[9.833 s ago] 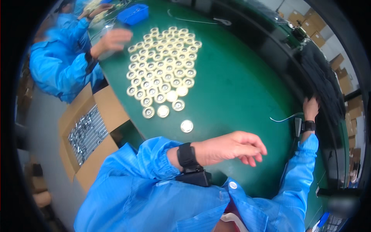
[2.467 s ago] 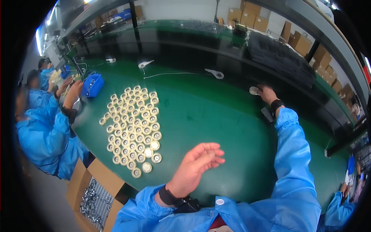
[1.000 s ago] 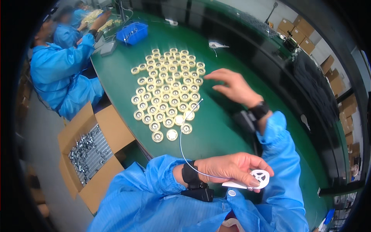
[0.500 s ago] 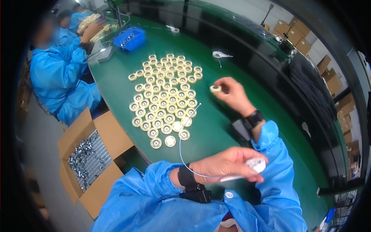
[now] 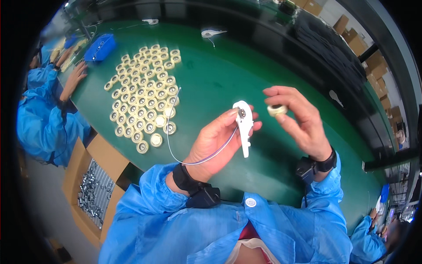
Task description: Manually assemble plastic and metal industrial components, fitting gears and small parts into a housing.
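Note:
My left hand (image 5: 218, 138) grips a white plastic handle-shaped part (image 5: 244, 127) with a round head and a tapering tail. A small metal piece shows in its round head. From this part a thin pale cable (image 5: 173, 152) loops left over my wrist and up past the gears. My right hand (image 5: 301, 123) pinches a cream gear with a dark centre (image 5: 277, 110) between thumb and fingers, just right of the white part and apart from it. Left of both hands, many similar cream gears (image 5: 150, 93) lie close together on the green table (image 5: 211, 79).
A cardboard box (image 5: 81, 169) of small metal parts stands at the lower left. A blue bin (image 5: 100, 47) sits at the table's far left. Co-workers in blue sit at the left (image 5: 46, 114) and lower right (image 5: 367, 240). More white parts (image 5: 213, 33) lie along the far side.
My left hand has raised the white part and turned it upright with its round head up. My right hand has brought the gear rightward, beside it. The whole view has shifted.

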{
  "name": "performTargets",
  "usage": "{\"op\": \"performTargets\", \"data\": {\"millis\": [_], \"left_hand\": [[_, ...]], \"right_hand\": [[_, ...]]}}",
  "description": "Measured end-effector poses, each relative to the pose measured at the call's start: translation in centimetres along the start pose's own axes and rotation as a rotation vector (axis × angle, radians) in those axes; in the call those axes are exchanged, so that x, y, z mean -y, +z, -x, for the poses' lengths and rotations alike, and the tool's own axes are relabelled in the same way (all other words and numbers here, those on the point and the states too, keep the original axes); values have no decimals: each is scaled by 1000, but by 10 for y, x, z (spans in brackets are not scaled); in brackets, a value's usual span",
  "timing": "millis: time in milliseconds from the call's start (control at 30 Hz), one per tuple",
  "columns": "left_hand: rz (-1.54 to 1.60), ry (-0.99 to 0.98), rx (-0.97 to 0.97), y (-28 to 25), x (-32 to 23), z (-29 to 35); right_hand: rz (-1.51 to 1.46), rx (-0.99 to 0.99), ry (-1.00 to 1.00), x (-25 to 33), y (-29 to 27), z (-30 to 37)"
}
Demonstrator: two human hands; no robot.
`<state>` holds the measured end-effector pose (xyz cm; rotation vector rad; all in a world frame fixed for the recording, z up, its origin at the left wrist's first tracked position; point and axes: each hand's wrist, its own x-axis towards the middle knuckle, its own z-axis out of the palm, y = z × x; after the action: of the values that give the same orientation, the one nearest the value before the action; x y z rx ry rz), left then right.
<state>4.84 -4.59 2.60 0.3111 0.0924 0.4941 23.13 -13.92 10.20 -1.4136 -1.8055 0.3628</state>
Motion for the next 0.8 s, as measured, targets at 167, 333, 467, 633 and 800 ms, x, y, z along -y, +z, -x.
{"op": "performTargets", "data": {"millis": [167, 333, 467, 633, 800], "left_hand": [[65, -15, 101, -3, 0, 4], [87, -86, 195, -1, 0, 3], [-23, -19, 165, 0, 2, 3], [-164, 42, 98, 0, 3, 5], [-247, 49, 118, -2, 4, 6]], "right_hand": [[92, 107, -42, 4, 8, 7], [-261, -119, 67, -5, 20, 9], [-595, -90, 89, -6, 20, 7], [-468, -65, 72, -10, 32, 8], [-415, -97, 99, -14, 36, 10]]}}
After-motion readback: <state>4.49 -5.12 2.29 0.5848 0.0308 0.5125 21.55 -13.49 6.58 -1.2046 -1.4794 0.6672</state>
